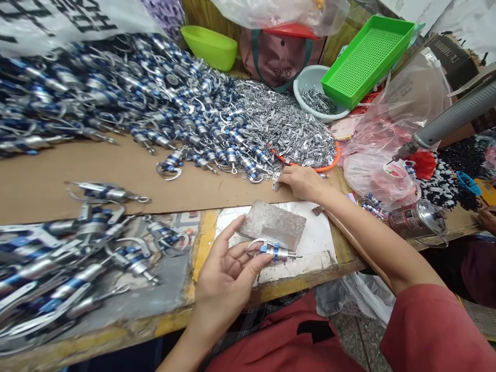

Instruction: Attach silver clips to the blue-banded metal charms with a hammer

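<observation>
Between the thumb and fingers of my left hand (228, 268) is a silver and blue metal assembly (279, 252) with a curved arm, held over the near edge of a grey stone block (273, 225). My right hand (300, 182) reaches past the block, its fingertips pinched at a small perforated metal plate (276, 181). Right behind that hand lies a heap of small metal plates (302, 137), partly in an orange-rimmed tray (332, 159). Finished-looking assemblies of the same kind form a large pile (155, 93) at the back left.
More assemblies (70, 258) lie at the front left. At the back are a light blue bowl (302, 85) of pins, a green basket (366, 62) and a lime bowl (211, 46). A screwdriver tool (445, 121) hangs at the right, above a metal mug (413, 219). Another person's hand (487, 218) shows far right.
</observation>
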Demonstrator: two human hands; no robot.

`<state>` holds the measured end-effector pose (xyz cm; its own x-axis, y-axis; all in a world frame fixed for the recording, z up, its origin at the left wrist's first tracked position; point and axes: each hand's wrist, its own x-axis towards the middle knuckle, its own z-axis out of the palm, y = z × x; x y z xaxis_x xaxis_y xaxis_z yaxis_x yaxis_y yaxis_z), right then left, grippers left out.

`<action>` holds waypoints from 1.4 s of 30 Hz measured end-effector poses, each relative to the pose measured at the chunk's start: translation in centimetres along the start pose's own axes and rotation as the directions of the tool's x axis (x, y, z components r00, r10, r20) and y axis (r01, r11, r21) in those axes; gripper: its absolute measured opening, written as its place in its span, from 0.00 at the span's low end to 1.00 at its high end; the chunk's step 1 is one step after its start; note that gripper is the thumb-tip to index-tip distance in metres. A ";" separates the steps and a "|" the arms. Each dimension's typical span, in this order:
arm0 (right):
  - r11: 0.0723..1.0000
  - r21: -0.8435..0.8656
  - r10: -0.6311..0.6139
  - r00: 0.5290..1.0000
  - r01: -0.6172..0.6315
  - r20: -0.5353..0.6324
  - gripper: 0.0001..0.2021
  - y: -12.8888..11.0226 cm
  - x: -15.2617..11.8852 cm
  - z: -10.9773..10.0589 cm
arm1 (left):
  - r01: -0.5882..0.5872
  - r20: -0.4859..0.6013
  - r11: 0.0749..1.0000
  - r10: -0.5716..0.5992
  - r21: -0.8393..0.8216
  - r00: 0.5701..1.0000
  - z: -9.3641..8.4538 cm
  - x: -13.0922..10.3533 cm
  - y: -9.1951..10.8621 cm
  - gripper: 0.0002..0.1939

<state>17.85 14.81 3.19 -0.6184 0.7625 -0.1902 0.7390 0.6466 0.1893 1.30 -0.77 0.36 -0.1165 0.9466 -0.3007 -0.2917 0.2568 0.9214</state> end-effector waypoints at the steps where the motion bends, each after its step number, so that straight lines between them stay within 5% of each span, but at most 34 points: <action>1: 1.000 0.007 -0.003 1.000 0.003 -0.002 0.13 0.0 0.0 0.0 | 0.004 0.004 1.000 -0.004 0.002 1.000 0.0 0.0 0.0 0.36; 5: 0.999 0.041 -0.023 0.999 0.025 -0.042 0.15 -0.5 -0.4 -0.2 | 0.020 0.013 1.000 -0.020 0.007 1.000 -0.1 0.2 -0.1 0.35; 8: 0.983 0.079 -0.160 0.983 0.167 -0.095 0.13 -1.3 -0.5 -0.1 | -0.003 0.017 1.000 0.003 -0.019 1.000 -0.1 0.2 -0.3 0.34; 12: 0.960 -0.018 -0.280 0.960 0.280 0.008 0.11 -2.6 0.1 -0.3 | -0.011 0.033 0.999 0.013 -0.050 0.999 -0.1 0.2 -0.3 0.34; 16: 0.982 -0.038 -0.184 0.983 0.184 0.010 0.13 -3.1 0.7 -0.7 | 0.021 0.020 0.999 -0.020 -0.030 1.000 0.0 0.0 0.0 0.34; 24: 0.975 0.211 -0.028 0.982 0.067 -0.184 0.08 -0.8 -0.8 0.4 | 0.014 0.003 1.000 -0.014 -0.027 1.000 0.2 -0.1 -0.1 0.34; 26: 0.924 0.362 0.014 0.937 0.121 -0.350 0.07 -1.8 -2.4 0.1 | 0.030 0.024 0.999 -0.029 -0.032 0.999 0.2 -0.1 -0.2 0.35; 28: 0.799 0.527 0.050 0.840 0.291 -0.540 0.06 -3.6 -4.4 -0.3 | 0.034 0.042 0.999 -0.032 -0.040 0.999 0.0 0.0 -0.2 0.35; 31: 0.726 0.507 0.003 0.735 0.465 -0.678 0.09 -6.3 -6.9 -0.4 | 0.021 0.072 0.998 -0.017 -0.055 0.997 -0.1 0.2 -0.1 0.35; 39: 0.806 0.372 -0.018 0.647 0.461 -0.763 0.11 -7.7 -8.1 0.6 | -0.022 0.049 0.999 0.025 -0.044 0.999 0.2 -0.2 0.2 0.31; 42: 0.804 0.364 -0.058 0.671 0.471 -0.740 0.12 -7.9 -8.0 0.4 | -0.045 0.035 0.999 0.045 -0.014 0.998 0.0 -0.2 -0.1 0.30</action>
<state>17.10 3.61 2.85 -0.6555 0.4909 0.5738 0.3997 0.8702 -0.2879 1.38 -0.97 0.37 -0.0961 0.9636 -0.2496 -0.2991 0.2112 0.9306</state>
